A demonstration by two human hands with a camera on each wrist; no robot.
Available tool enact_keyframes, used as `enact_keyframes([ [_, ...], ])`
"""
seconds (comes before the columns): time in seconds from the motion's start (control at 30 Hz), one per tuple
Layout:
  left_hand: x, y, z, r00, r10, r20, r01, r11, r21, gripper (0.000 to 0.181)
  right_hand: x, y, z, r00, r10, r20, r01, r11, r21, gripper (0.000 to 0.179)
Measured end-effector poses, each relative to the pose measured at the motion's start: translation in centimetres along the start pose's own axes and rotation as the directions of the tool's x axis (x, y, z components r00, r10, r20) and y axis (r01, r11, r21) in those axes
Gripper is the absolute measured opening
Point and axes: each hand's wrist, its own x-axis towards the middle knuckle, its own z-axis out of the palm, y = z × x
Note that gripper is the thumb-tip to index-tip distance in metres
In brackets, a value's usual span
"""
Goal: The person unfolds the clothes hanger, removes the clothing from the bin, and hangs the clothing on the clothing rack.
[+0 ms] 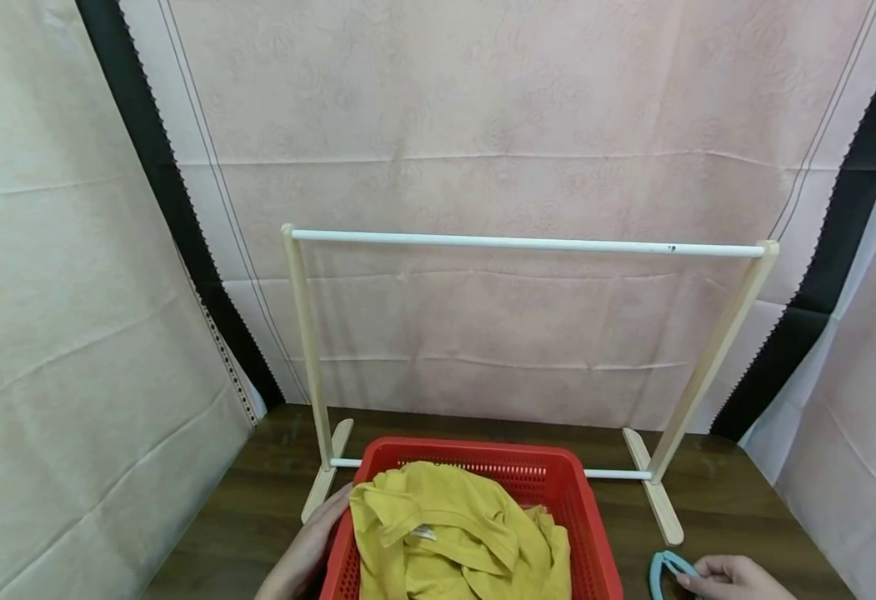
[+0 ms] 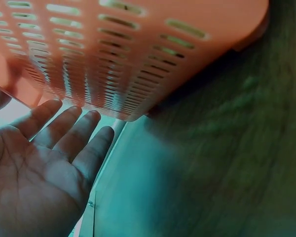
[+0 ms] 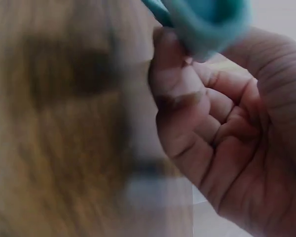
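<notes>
A red perforated plastic basket [image 1: 595,533] stands at the front of the table, holding a crumpled yellow shirt [image 1: 475,542] with a small white label. Against the basket's left side lies my left hand [image 1: 310,542]. The left wrist view shows that hand [image 2: 44,163] palm up, its fingers extended close to the slotted wall [image 2: 133,64]. To the right of the basket, my right hand [image 1: 730,577] pinches a light-blue clothes hanger [image 1: 657,573] between thumb and fingers. Only a curved end of the hanger [image 3: 207,29] shows; the rest is hidden or out of frame.
Behind the basket stands a wooden rack with a white top rod [image 1: 520,242], two slanted posts [image 1: 715,358] and flat feet [image 1: 663,508]. Its lower rod [image 1: 618,474] passes behind the basket. Pale curtains [image 1: 483,100] surround the dark wooden table [image 1: 242,533] at the back and sides.
</notes>
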Motion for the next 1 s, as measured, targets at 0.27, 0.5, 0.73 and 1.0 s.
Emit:
enact_keyframes([
  [0.27,0.1,0.1,0.4,0.995,0.001,-0.100,0.001,1.000,0.014,0.070,-0.3,-2.7,-0.6,0.998,0.021,-0.065,-0.018,0.999,0.046,0.036],
  [0.5,0.1,0.0,0.4,0.990,0.000,-0.141,0.007,0.999,0.044,0.073,-0.5,-6.3,-0.6,0.964,0.103,-0.245,-0.117,0.992,-0.042,0.046],
  [0.73,0.3,-0.1,0.3,0.995,0.011,-0.103,-0.013,1.000,-0.014,0.065,-0.8,-9.5,-0.7,0.933,0.033,-0.359,-0.079,0.990,-0.114,0.052],
  [1.0,0.3,-0.2,0.2,0.996,0.010,-0.094,-0.009,1.000,0.004,0.067,-0.5,-11.6,-0.8,0.880,-0.135,-0.455,0.041,0.977,-0.210,0.041],
])
